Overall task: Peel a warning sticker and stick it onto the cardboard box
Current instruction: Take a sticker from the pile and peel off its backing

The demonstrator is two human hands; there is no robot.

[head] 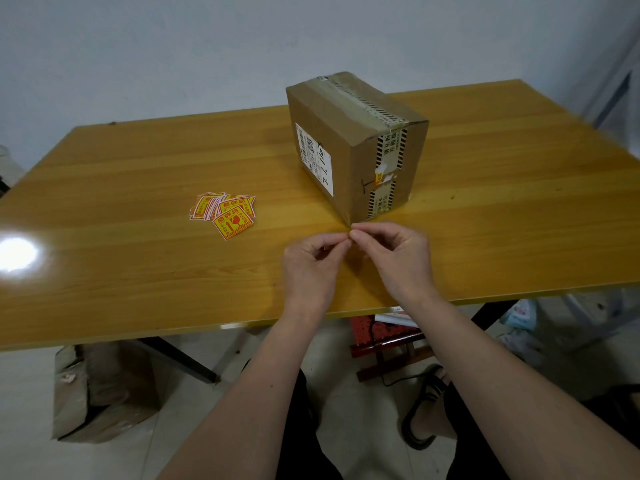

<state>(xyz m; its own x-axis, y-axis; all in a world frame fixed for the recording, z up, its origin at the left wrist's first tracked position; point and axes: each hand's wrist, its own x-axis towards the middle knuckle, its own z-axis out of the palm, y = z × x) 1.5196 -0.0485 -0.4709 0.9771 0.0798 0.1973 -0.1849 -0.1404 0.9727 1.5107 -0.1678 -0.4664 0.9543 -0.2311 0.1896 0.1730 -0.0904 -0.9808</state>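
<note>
Wood-grain surface is seen from the head cam, backed by a pale wall. Cardboard box is set far-centre, taped along the top, w/ a white label on its left face. Loose pile of red/yellow warning stickers is laid well left of the box. Left hand & right hand are held together near the box's near corner, fingertips touching; each grip is pinched on something small, mostly hidden, w/ only an orange speck shown.
</note>
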